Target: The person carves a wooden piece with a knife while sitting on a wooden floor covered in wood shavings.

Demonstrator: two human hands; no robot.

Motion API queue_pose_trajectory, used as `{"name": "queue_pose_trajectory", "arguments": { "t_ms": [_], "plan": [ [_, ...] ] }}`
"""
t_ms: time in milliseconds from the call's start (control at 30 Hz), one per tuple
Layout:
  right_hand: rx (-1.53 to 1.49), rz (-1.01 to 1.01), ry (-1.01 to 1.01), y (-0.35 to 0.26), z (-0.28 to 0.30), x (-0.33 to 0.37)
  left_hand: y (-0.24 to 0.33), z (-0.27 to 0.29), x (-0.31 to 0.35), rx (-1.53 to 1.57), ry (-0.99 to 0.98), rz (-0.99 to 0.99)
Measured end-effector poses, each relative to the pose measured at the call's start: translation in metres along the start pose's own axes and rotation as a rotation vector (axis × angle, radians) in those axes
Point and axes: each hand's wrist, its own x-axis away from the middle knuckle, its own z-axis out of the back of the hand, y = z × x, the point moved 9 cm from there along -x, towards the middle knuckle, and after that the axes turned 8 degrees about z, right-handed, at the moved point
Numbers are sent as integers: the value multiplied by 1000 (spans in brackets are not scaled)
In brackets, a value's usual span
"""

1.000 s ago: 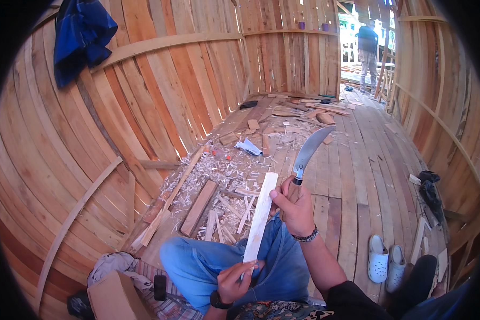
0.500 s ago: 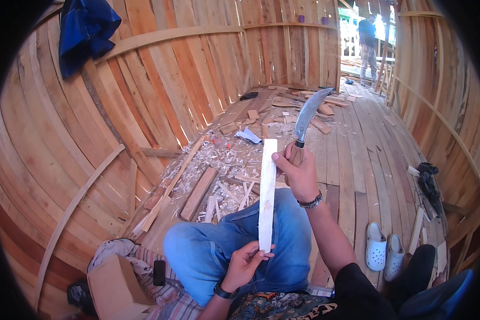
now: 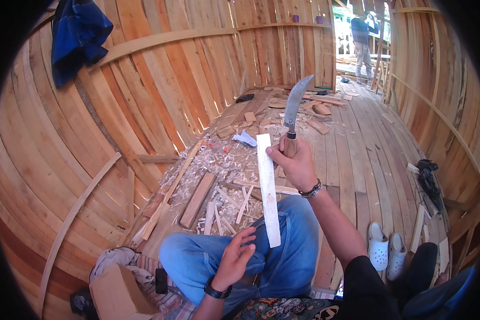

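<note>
My right hand [image 3: 296, 162] is closed round the wooden handle of a curved-blade knife [image 3: 296, 102], its blade pointing up and away. The same hand's thumb presses the upper end of a pale, flat wooden strip [image 3: 269, 197], which hangs down over my lap at a slight tilt. My left hand [image 3: 234, 262] is apart from the strip, to the left of its lower end, with fingers spread and nothing in them. Both hands are above my crossed legs in blue jeans [image 3: 208, 253].
Wood shavings [image 3: 186, 181] and offcuts such as a thick brown block [image 3: 198, 198] litter the floor ahead. A cardboard box [image 3: 120, 293] and a phone [image 3: 161, 281] lie at left, light clogs [image 3: 378, 248] at right. A person [image 3: 361, 42] stands beyond the doorway.
My left hand has let go of the strip's lower end and moved left, its fingers opening. The strip now tilts, its bottom swung right, held by my right hand alone.
</note>
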Motion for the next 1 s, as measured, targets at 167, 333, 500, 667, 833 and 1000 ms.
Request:
{"name": "queue_pose_trajectory", "arguments": {
  "t_ms": [167,333,500,667,833,1000],
  "plan": [
    [5,-17,-26,27,-14,-19,28,8,-51,57,-21,-53],
    [86,-51,-8,63,-11,-43,29,20,-113,43,-88,35],
    [7,-98,13,100,-4,-62,36,31,-176,33,-70,-10],
    [71,-178,-36,136,14,-72,39,42,-234,58,-17,-29],
    [91,-269,-94,169,22,-72,23,53,-269,190,32,-46],
    [195,-231,-189,188,7,-54,-9,78,-271,323,150,-71]
  ]
}}
